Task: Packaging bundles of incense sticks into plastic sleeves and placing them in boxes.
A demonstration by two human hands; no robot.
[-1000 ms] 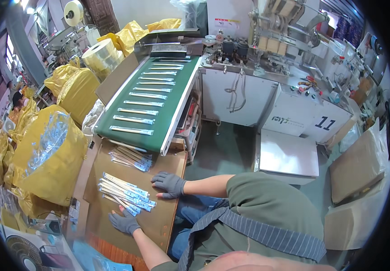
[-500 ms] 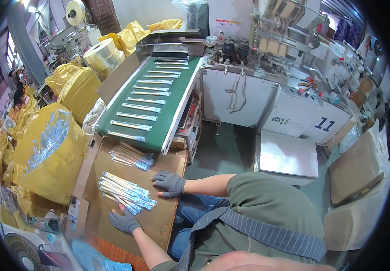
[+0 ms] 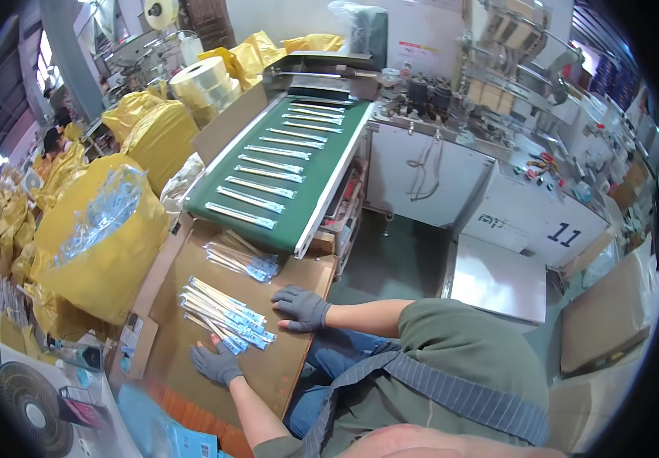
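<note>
On a brown cardboard-covered table [image 3: 268, 374] lies a loose bundle of wrapped chopsticks [image 3: 222, 309], clear sleeves with blue printed ends. My left hand [image 3: 216, 363], in a grey glove with bare fingertips showing, rests flat at the bundle's near-left side with its fingers spread. On the other side, my gloved right hand [image 3: 302, 307] lies on the cardboard near the blue ends, fingers stretched out, holding nothing. A second, smaller pile of wrapped chopsticks [image 3: 242, 258] sits below the lower end of the green conveyor belt [image 3: 230, 233]. Single packets lie spaced out along the belt.
A yellow sack [image 3: 100, 275] full of blue-and-clear wrappers stands left of the table. A white fan [image 3: 35, 412] and blue packaging [image 3: 165, 435] are at lower left. Beyond the belt stands a white machine [image 3: 528, 206] with a metal top. Cardboard boxes [image 3: 604, 317] stand at right.
The view has shifted, moving the scene rightward in the picture. The packet at the belt's lower end has left the belt. Both hands stay on the table beside the bundle, holding nothing.
</note>
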